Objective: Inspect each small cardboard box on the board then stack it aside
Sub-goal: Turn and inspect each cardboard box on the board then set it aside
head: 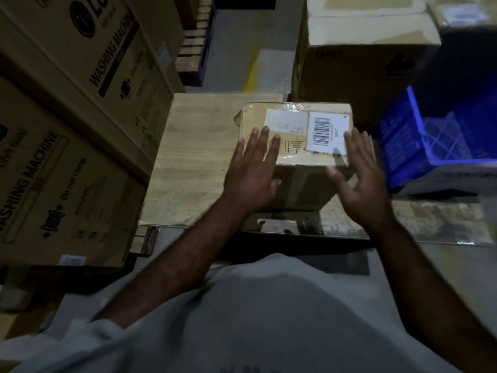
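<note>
1. Cartons of brown cardboard printed "WASHING MACHINE" (67,130) stand stacked along the left side, just beside the board.
2. A large brown carton with a torn, pale top (357,63) stands at the upper right, behind the small box.
3. A blue slotted plastic crate (443,135) sits on the right, near the box's right side.
4. A pale wooden board (193,162) lies flat in the middle, its left part bare.
5. A small brown cardboard box (290,157), sealed with clear tape, sits on the right part of the board with its labelled face up.
6. The left hand (252,168) rests on the box's near left corner. Its fingers lie straight across the top and its thumb is against the near side, not curled round it.
7. The right hand (360,179) is at the box's right edge, fingers spread and relaxed. It is blurred, so I cannot tell whether it touches the box.
8. A white barcode label (326,134) is stuck on the box top, towards the right.
</note>
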The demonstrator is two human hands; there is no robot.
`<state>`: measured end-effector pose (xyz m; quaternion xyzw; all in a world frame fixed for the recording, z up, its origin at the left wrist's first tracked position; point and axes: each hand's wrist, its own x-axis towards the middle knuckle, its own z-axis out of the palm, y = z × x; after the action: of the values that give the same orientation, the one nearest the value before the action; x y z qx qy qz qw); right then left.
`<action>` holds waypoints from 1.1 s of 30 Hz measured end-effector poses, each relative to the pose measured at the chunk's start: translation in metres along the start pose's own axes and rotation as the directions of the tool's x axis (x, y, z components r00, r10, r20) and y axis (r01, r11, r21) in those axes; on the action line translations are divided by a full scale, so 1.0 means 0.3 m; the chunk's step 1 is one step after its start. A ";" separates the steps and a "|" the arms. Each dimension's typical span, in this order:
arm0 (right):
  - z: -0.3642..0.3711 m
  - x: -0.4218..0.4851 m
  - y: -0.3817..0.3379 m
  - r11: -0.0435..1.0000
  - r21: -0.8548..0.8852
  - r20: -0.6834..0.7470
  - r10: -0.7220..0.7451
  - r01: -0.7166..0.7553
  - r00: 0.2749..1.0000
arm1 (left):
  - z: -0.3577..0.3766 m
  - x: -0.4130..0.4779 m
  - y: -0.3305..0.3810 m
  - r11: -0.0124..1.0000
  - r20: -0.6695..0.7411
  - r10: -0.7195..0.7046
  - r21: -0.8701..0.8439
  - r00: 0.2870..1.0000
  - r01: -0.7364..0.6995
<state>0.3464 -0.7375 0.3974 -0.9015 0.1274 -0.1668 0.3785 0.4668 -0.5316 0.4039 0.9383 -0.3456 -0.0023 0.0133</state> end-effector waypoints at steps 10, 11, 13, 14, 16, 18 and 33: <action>0.068 0.043 -0.022 0.773 -0.615 0.191 -0.044 0.155 0.981 | 0.025 -0.022 -0.001 0.998 -0.033 -0.025 -0.050 0.999 0.024; 0.068 0.040 -0.021 0.772 -0.618 0.186 -0.042 0.150 0.982 | 0.027 -0.025 0.001 0.998 -0.033 -0.027 -0.057 0.999 0.025; 0.066 0.039 -0.021 0.765 -0.626 0.184 -0.041 0.149 0.982 | 0.028 -0.027 0.002 0.998 -0.036 -0.032 -0.058 0.999 0.030; 0.063 0.038 -0.021 0.758 -0.634 0.186 -0.043 0.154 0.982 | 0.030 -0.026 0.003 0.998 -0.035 -0.034 -0.062 0.999 0.031; 0.061 0.042 -0.023 0.746 -0.645 0.193 -0.048 0.163 0.980 | 0.031 -0.023 0.004 0.996 -0.036 -0.042 -0.081 0.998 0.039; 0.062 0.042 -0.027 0.747 -0.647 0.194 -0.036 0.156 0.980 | 0.030 -0.019 0.003 0.994 -0.037 -0.050 -0.104 0.998 0.046; 0.022 0.249 -0.119 0.823 -0.564 0.162 0.030 0.068 0.986 | -0.080 0.163 -0.074 0.958 -0.042 -0.085 -0.280 0.995 0.070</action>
<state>0.4210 -0.7356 0.4341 -0.9850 0.1309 -0.0507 0.1006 0.5186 -0.5458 0.4275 0.9396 -0.3044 -0.0260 0.1541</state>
